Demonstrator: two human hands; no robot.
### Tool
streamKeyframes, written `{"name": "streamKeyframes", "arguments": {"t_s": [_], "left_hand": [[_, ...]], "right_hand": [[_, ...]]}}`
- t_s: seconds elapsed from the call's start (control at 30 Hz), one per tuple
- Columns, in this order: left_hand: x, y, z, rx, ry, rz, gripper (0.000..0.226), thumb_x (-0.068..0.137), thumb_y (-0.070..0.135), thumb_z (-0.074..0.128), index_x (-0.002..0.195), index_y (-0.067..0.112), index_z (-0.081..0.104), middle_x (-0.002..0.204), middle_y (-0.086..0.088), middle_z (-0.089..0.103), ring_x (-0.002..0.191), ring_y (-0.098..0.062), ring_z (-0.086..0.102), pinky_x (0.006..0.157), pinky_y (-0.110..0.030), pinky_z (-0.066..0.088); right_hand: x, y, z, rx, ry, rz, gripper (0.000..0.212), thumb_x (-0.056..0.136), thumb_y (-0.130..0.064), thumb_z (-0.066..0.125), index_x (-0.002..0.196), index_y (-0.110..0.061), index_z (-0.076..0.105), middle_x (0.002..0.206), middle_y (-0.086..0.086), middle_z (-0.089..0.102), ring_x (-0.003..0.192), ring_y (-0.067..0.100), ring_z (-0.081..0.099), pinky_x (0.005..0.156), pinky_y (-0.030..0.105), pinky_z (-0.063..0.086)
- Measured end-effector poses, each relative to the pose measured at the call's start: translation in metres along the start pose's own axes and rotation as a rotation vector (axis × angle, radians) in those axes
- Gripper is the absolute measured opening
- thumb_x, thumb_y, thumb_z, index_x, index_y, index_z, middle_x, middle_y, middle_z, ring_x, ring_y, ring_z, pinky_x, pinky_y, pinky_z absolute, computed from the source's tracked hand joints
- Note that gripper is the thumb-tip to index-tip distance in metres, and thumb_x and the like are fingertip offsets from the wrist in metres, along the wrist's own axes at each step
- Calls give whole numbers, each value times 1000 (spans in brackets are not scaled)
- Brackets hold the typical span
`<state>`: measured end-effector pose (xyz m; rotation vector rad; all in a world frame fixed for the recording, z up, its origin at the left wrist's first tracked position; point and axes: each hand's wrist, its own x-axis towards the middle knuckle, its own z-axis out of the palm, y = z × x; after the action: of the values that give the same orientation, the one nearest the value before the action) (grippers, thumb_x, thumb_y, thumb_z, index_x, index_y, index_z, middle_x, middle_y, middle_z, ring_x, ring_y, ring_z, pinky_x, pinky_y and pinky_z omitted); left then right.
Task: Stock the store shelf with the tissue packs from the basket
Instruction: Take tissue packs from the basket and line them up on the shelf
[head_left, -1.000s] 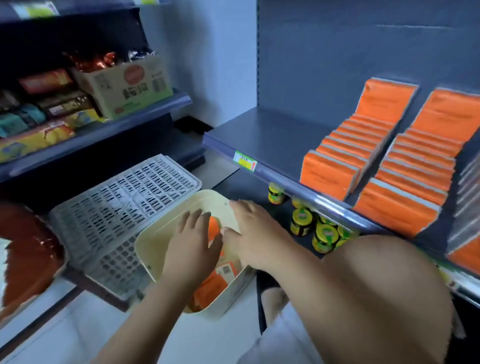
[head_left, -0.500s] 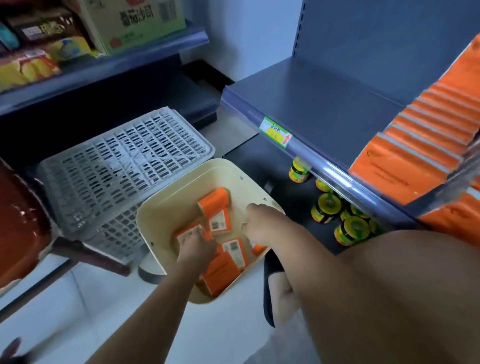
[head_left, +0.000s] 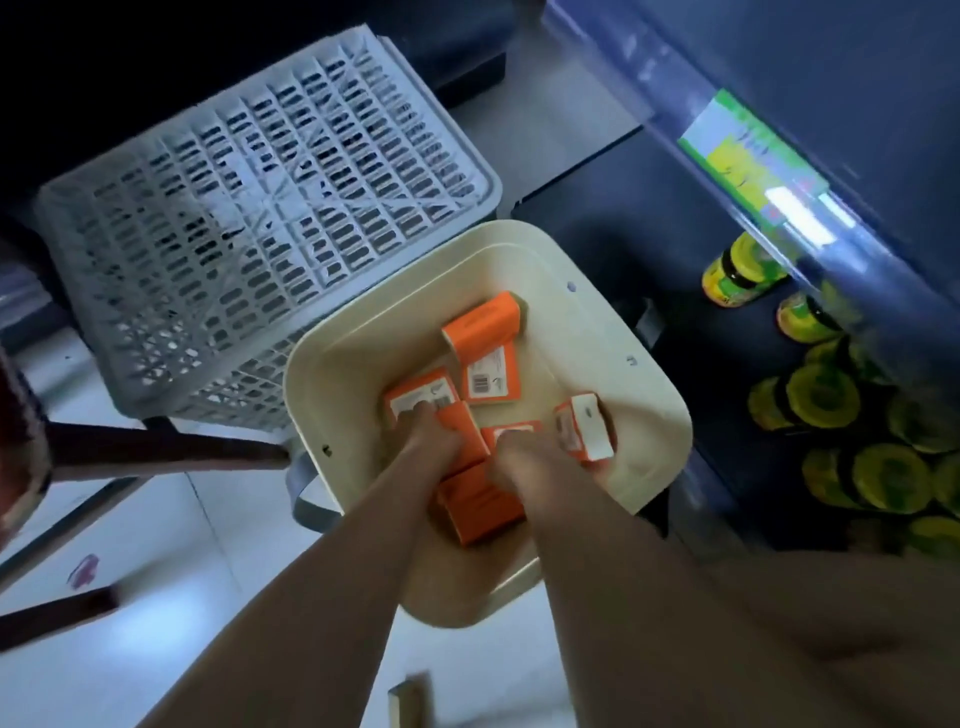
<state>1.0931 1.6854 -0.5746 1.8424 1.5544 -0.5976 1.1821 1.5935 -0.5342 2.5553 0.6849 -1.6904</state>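
Observation:
A cream basket (head_left: 652, 364) stands on the floor with several orange tissue packs lying loose inside, among them one (head_left: 483, 322) leaning at the far side and one (head_left: 492, 382) showing a barcode. Both my hands are down in the basket. My left hand (head_left: 428, 434) has its fingers curled over a labelled pack (head_left: 415, 396). My right hand (head_left: 524, 460) presses down on another pack (head_left: 511, 432), with a pack standing on edge (head_left: 587, 426) just to its right. One more pack (head_left: 483, 512) lies between my forearms. The frame is blurred.
A grey slotted crate (head_left: 260, 223) lies upside down to the left, touching the basket. The shelf edge with a green and yellow price label (head_left: 753, 166) runs along the upper right. Yellow-lidded jars (head_left: 737, 273) stand on the lower shelf. Dark bars (head_left: 156, 452) cross the floor at left.
My view has tipped down onto the basket, so the stocked orange rows on the shelf have left the frame. Both hands have sunk deeper among the packs.

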Motion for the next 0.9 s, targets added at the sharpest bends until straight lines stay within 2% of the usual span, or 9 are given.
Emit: {"name": "streamKeyframes", "arguments": {"t_s": [0.07, 0.2, 0.37, 0.47, 0.53, 0.63, 0.7, 0.8, 0.9], "left_hand": [[12, -8, 0, 120, 59, -8, 53, 99, 51, 50, 146, 25, 50, 151, -15, 49, 138, -36, 47, 115, -42, 37], [32, -13, -3, 147, -77, 28, 71, 83, 46, 78, 145, 21, 52, 149, -14, 53, 134, -33, 52, 111, -41, 46], [35, -15, -7, -57, -148, 30, 76, 77, 32, 89, 140, 16, 49, 142, -14, 55, 127, -33, 56, 104, -40, 49], [27, -20, -11, -144, -111, 54, 61, 79, 24, 87, 129, 18, 54, 135, -13, 58, 120, -33, 58, 100, -40, 51], [19, -21, -22, -302, -67, 78, 52, 80, 13, 83, 126, 15, 59, 126, -13, 63, 107, -28, 62, 86, -33, 54], [1, -13, -51, -567, -4, 134, 49, 81, -1, 80, 125, 11, 65, 111, -13, 66, 81, -18, 62, 60, -24, 51], [-18, -3, -72, -787, 25, 172, 42, 79, -4, 81, 115, 14, 67, 108, -15, 68, 84, -23, 65, 68, -33, 57], [-50, 15, -100, -1017, 13, 276, 33, 86, -3, 75, 107, 20, 65, 101, -10, 66, 87, -29, 68, 85, -52, 59], [-85, 36, -123, -1155, -73, 387, 34, 89, 2, 70, 114, 24, 62, 105, -10, 69, 91, -29, 71, 83, -56, 62]], "right_hand": [[10, 6, 10, -10, -38, 41, 39, 106, -19, 49, 142, -4, 53, 144, 15, 57, 131, 33, 55, 90, 21, 47], [29, 14, 15, 10, -114, 114, 51, 109, -26, 45, 155, -4, 36, 153, 17, 44, 139, 30, 47, 113, 35, 36], [39, 17, 21, 75, -84, 75, 43, 101, -24, 58, 140, -6, 58, 139, 17, 61, 129, 34, 58, 101, 37, 46], [30, 18, 19, 134, -132, 3, 44, 99, -17, 65, 141, -9, 59, 143, 14, 59, 133, 33, 56, 103, 36, 46], [16, 24, 11, 151, -57, -56, 39, 97, -19, 67, 135, -11, 63, 134, 12, 63, 128, 31, 59, 98, 33, 46], [-1, 40, -11, 377, 178, -121, 15, 90, -23, 68, 103, -16, 72, 102, 3, 73, 100, 26, 70, 78, 31, 52], [-14, 41, -32, 509, 316, -144, 9, 88, -25, 65, 91, -16, 65, 85, -4, 68, 82, 17, 66, 64, 29, 45], [-45, 34, -58, 632, 503, -229, 15, 82, -17, 69, 89, -13, 56, 78, -4, 59, 73, 17, 57, 60, 29, 37], [-79, 32, -72, 777, 602, -289, 21, 81, -21, 73, 90, -12, 56, 81, 0, 64, 71, 18, 60, 58, 29, 39]]}}
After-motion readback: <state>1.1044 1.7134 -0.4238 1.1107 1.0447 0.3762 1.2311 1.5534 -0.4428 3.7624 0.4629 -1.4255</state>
